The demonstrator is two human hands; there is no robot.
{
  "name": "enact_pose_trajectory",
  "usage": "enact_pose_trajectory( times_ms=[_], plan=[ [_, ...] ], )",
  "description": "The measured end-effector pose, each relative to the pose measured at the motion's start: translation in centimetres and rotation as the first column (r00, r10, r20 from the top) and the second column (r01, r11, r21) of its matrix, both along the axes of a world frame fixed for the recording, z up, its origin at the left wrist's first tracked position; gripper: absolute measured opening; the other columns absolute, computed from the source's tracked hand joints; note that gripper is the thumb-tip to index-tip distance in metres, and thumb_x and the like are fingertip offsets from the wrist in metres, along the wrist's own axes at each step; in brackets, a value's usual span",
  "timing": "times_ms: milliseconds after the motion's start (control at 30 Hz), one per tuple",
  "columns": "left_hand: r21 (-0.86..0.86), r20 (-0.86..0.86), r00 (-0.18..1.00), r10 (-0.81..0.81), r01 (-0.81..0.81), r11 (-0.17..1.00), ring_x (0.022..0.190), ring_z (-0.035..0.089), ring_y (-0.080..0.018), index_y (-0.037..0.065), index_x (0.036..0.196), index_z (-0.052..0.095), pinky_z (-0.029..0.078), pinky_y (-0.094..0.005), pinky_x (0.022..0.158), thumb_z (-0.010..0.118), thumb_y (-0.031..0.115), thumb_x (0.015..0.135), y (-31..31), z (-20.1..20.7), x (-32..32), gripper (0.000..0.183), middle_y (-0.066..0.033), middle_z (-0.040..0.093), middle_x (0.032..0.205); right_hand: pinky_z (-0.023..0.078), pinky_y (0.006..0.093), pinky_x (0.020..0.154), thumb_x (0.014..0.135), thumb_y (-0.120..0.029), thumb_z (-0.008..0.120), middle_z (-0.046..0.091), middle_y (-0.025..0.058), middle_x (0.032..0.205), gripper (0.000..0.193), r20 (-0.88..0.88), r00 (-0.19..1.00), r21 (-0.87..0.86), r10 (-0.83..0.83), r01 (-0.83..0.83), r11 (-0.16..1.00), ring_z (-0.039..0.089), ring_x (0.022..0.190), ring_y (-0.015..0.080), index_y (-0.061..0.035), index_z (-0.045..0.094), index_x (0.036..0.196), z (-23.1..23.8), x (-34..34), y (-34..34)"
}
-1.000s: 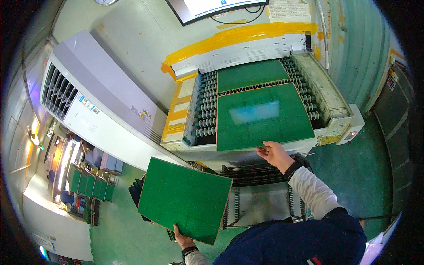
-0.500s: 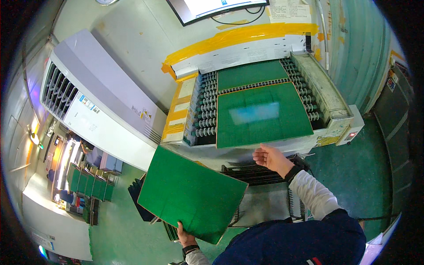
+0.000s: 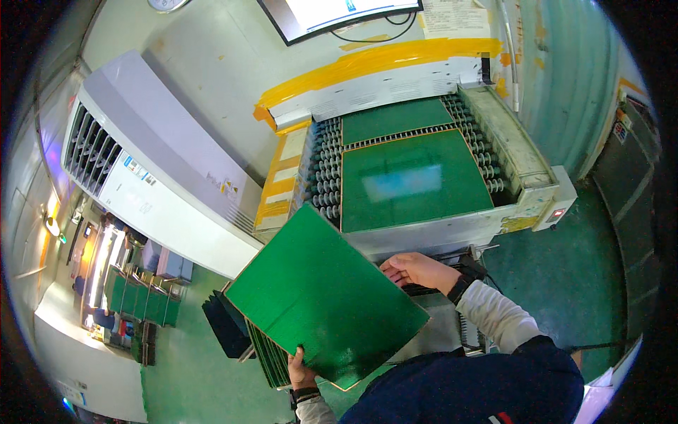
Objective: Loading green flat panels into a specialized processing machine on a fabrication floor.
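Observation:
My left hand [image 3: 301,370] grips a large rectangular green panel [image 3: 321,297] at its near edge, with the thumb on top and the other fingers hidden beneath. The panel is tilted in front of my body, one corner overlapping the front of the roller conveyor. At the panel's right edge is my right hand [image 3: 422,273], its fingers loosely bent and apart; whether the fingertips touch that edge I cannot tell. Another green panel [image 3: 417,180] lies flat on the conveyor rollers [image 3: 327,177], and a further green panel [image 3: 395,120] sits behind it, partly under the white cover.
Under the held panel, several green panels [image 3: 267,357] stand in a stack, beside a dark rack [image 3: 224,325]. A white air conditioner [image 3: 176,205] is at the left. A monitor [image 3: 332,15] hangs above the conveyor. A switch box [image 3: 558,205] is fixed at its right corner.
The held panel has swung up and to the right, closer to the conveyor. My right hand has come left and down from the conveyor's front edge to the held panel's edge.

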State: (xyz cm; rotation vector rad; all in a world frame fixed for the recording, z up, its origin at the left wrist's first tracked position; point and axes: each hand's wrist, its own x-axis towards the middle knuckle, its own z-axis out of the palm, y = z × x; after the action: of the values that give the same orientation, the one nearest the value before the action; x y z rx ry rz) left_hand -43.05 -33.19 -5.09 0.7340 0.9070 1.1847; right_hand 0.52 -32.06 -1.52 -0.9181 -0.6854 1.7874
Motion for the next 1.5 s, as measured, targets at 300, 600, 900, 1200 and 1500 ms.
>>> enact_pose_trajectory(
  times_ms=[300,600,900,1200,1500],
  plan=[
    [-0.084,-0.083,0.968,-0.237,0.230,0.970,0.095,0.065,-0.0216,0.006,0.117,0.062,0.054,-0.0386,0.082,0.068,0.016,0.087,2.3,1.7,3.7,0.031,-0.0053,0.068,0.109,0.048,0.0284,0.076,0.093,-0.030,0.064,0.064,-0.0018,0.098,0.032,-0.035,0.995,0.106,-0.093,0.096,0.990,0.060,0.089,0.0111,-0.0049,0.062,0.113,-0.6,2.5,-0.7],
    [-0.151,-0.191,0.846,-0.498,0.476,0.866,0.087,0.066,-0.0151,0.004,0.111,0.066,0.054,-0.0303,0.076,0.063,0.011,0.092,5.0,4.9,8.8,0.021,-0.0033,0.070,0.102,0.054,0.0324,0.080,0.090,-0.022,0.069,0.068,0.0054,0.105,0.034,-0.073,0.916,-0.038,-0.394,0.392,0.919,0.066,0.090,0.0168,-0.0011,0.063,0.116,0.5,4.3,-6.0],
    [0.025,-0.256,0.892,-0.372,0.391,0.920,0.102,0.062,-0.0162,-0.001,0.131,0.053,0.049,-0.0285,0.084,0.056,0.031,0.099,8.9,1.2,8.8,0.046,-0.0099,0.065,0.115,0.054,0.0434,0.085,0.095,-0.026,0.061,0.066,0.0117,0.115,0.037,-0.193,0.733,-0.147,-0.652,0.635,0.758,0.065,0.101,0.0266,-0.0010,0.058,0.122,-2.1,7.0,-10.8],
    [-0.169,-0.175,0.853,-0.492,0.466,0.868,0.105,0.063,-0.0224,-0.003,0.129,0.052,0.049,-0.0336,0.090,0.061,0.037,0.095,5.8,-1.1,6.2,0.053,-0.0131,0.064,0.116,0.047,0.0528,0.095,0.097,-0.031,0.056,0.064,0.0106,0.120,0.035,-0.432,0.388,-0.293,-0.814,0.793,0.534,0.060,0.108,0.0318,-0.0082,0.057,0.124,-3.6,6.0,-13.5],
    [-0.265,0.001,0.538,-0.843,0.813,0.518,0.110,0.061,-0.0269,-0.004,0.125,0.054,0.046,-0.0409,0.099,0.059,0.044,0.094,-0.3,-2.2,9.8,0.057,-0.0155,0.061,0.121,0.040,0.0543,0.103,0.098,-0.033,0.054,0.059,0.0119,0.129,0.039,-0.496,0.337,-0.347,-0.800,0.768,0.539,0.055,0.117,0.0342,-0.0073,0.056,0.126,-2.2,3.2,-13.5]
  ],
)
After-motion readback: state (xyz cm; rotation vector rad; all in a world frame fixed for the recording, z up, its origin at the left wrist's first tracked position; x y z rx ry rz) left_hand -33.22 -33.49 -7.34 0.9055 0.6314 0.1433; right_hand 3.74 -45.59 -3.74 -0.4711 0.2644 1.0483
